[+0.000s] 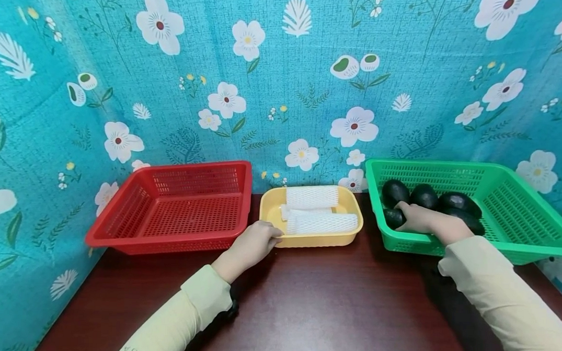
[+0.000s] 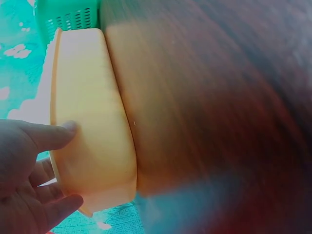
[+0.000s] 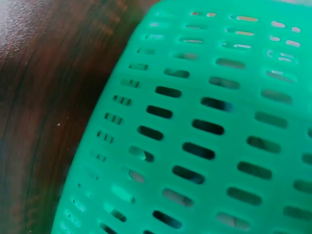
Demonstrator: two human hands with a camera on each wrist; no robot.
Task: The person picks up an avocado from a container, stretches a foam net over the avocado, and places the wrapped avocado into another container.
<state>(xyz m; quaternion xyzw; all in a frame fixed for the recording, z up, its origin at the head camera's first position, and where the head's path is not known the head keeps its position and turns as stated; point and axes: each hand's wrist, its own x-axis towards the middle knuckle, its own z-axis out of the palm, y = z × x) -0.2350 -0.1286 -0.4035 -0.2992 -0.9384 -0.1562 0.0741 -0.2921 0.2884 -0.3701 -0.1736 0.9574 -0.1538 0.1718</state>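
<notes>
My left hand (image 1: pixel 255 243) holds the yellow tray (image 1: pixel 316 242) at its front left corner. In the left wrist view the thumb of the left hand (image 2: pixel 29 170) lies on the tray's outer wall (image 2: pixel 92 112), with the other fingers around the rim. Several white foam net sleeves (image 1: pixel 323 223) lie in the tray. My right hand (image 1: pixel 422 219) reaches over the front rim of the green basket (image 1: pixel 532 248) and grips a dark avocado (image 1: pixel 393 218) at the left end. More dark avocados (image 1: pixel 395 193) lie around it. The right wrist view shows only the basket's slotted wall (image 3: pixel 209 126), hiding the hand.
A red basket (image 1: pixel 165 244) stands left of the tray, its slotted floor visible. All three containers line the back of the dark wooden table (image 1: pixel 332 303). Behind them hangs a blue flowered cloth (image 1: pixel 275 81).
</notes>
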